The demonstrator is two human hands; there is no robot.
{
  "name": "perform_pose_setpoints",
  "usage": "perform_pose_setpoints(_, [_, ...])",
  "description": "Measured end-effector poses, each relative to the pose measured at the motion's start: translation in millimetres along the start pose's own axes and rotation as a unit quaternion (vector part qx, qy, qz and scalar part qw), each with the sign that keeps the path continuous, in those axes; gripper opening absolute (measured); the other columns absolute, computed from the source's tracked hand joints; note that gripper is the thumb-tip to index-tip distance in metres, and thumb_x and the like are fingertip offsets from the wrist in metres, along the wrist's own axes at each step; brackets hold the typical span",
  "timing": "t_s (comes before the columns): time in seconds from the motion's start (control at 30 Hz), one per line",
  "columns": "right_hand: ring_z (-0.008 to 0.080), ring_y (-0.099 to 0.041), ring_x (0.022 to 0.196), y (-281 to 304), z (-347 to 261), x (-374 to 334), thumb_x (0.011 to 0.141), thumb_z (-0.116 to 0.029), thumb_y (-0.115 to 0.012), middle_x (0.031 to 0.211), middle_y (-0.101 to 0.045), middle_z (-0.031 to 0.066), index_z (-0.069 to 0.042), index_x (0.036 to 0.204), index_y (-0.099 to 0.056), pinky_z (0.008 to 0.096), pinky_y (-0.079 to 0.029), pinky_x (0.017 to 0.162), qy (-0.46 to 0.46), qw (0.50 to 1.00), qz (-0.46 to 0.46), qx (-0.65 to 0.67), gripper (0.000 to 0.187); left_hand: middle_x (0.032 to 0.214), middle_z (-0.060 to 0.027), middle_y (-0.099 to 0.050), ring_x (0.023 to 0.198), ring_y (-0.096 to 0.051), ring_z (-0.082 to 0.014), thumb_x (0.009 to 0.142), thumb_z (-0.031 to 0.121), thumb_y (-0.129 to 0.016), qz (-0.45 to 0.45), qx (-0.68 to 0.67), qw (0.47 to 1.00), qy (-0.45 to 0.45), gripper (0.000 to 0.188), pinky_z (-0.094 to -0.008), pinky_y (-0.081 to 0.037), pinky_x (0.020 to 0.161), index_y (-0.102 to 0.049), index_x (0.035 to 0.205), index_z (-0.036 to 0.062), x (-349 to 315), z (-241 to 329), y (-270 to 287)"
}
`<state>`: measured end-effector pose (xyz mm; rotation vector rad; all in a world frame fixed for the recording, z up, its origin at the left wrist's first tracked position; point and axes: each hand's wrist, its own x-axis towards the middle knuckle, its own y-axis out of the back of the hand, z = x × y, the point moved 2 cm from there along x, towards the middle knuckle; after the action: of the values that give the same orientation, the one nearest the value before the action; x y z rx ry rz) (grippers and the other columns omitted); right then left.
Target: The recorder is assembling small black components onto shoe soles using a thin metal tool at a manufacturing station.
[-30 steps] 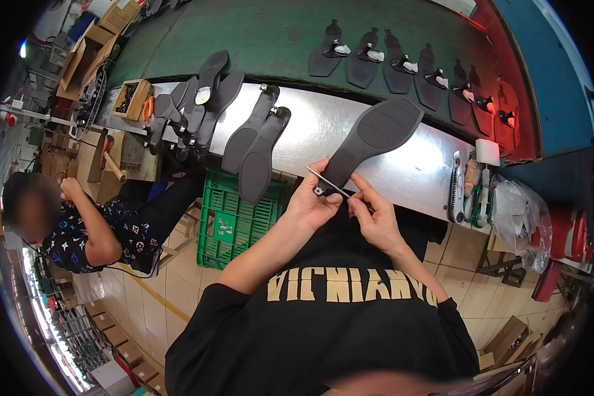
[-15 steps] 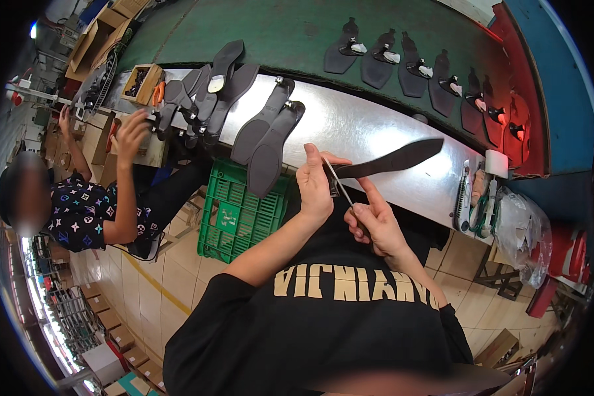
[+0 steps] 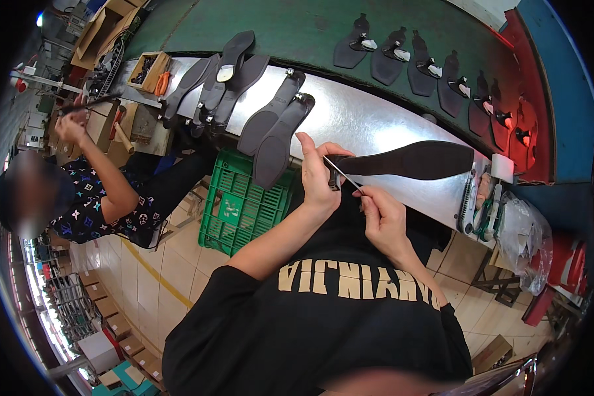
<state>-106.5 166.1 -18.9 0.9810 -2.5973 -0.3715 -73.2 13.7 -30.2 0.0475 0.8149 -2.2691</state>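
Note:
A black sandal [image 3: 429, 160] stretches out to the right over the metal bench edge, its broad sole face in view. My left hand [image 3: 318, 177] grips its narrow end, thumb pointing up, and a small dark strap part shows below the fingers. In my right hand [image 3: 384, 214] is a thin metal rod tool [image 3: 341, 172], pinched between the fingers; its tip reaches the sandal's strap end beside my left palm. Most of the tool's handle is hidden by my right hand. More black sandals [image 3: 274, 150] lie on the bench left of my hands.
Sandals with white wrapping [image 3: 393, 54] line the green worktop [image 3: 290, 30]. A green crate [image 3: 234, 204] stands below the bench. Cutters and brushes [image 3: 482, 198] lie at the right beside a plastic bag [image 3: 525, 231]. At left, a co-worker's hand [image 3: 72, 125] holds a dark piece.
The sandal has turned from nearly edge-on to show its broad face, and its far end has dropped. My right fingers have drawn in around the tool. The co-worker's hand moved away left.

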Motion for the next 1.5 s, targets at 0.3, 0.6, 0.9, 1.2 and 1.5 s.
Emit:
perform_pose_setpoints(0.3, [0.0293, -0.064, 0.068, 2.2, -12.9, 0.6, 0.089, 0.001, -0.059, 0.083, -0.064, 0.0142, -0.001, 0.097, -0.063, 0.0348, -0.050, 0.060, 0.038, 0.998, 0.005, -0.040, 0.009, 0.067, -0.0024, -0.058, 0.049, -0.047, -0.0109, 0.094, 0.063, -0.046, 0.089, -0.197, 0.954, 0.206, 0.057, -0.0207, -0.033, 0.042, -0.058, 0.077, 0.0099, 3.4, 6.4, -4.7])
perform_pose_setpoints(0.6, [0.0292, -0.064, 0.071, -7.8, -22.4, -1.3, 0.084, 0.001, -0.064, 0.081, -0.064, 0.0118, -0.003, 0.093, -0.062, 0.0358, -0.052, 0.063, 0.131, 0.982, -0.133, -0.013, 0.010, 0.066, -0.0004, -0.052, 0.047, -0.044, -0.0139, 0.089, 0.064, -0.056, 0.057, -0.122, 0.974, 0.183, 0.053, -0.0254, -0.032, 0.041, -0.051, 0.075, 0.0131, 28.1, 25.7, 10.4])
perform_pose_setpoints(0.9, [0.0166, -0.063, 0.067, 76.2, 3.5, -2.1, 0.089, 0.000, -0.055, 0.078, -0.068, 0.0103, 0.002, 0.091, -0.067, 0.0275, -0.049, 0.063, -0.124, 0.978, -0.158, 0.050, 0.012, 0.052, -0.0026, -0.055, 0.050, -0.051, -0.0121, 0.085, 0.046, -0.070, -0.206, 0.657, 0.720, 0.083, 0.057, -0.0278, -0.039, 0.050, -0.061, 0.053, -0.0001, 119.6, 231.6, 35.4])
perform_pose_setpoints(1.2, [0.0238, -0.058, 0.076, 113.7, 42.6, 21.4, 0.085, 0.000, -0.062, 0.087, -0.056, 0.0127, 0.003, 0.109, -0.064, 0.0315, -0.047, 0.069, -0.078, 0.977, 0.126, -0.155, 0.024, 0.079, -0.0139, -0.070, 0.070, -0.066, -0.0252, 0.089, 0.056, -0.058, -0.066, 0.763, 0.615, -0.188, 0.057, -0.0360, -0.049, 0.067, -0.074, 0.091, 0.0012, 210.6, 170.0, 2.1])
perform_pose_setpoints(1.5, [0.0339, -0.056, 0.093, 139.9, 82.8, 5.7, 0.078, -0.003, -0.065, 0.099, -0.056, 0.0164, -0.005, 0.122, -0.062, 0.0432, -0.045, 0.084, -0.126, 0.889, 0.194, -0.396, 0.044, 0.144, -0.0235, -0.043, 0.132, -0.042, -0.0441, 0.085, 0.062, -0.058, -0.048, 0.803, 0.586, -0.099, 0.076, -0.0524, -0.040, 0.103, -0.038, 0.147, 0.0226, 320.6, 40.5, -68.1])
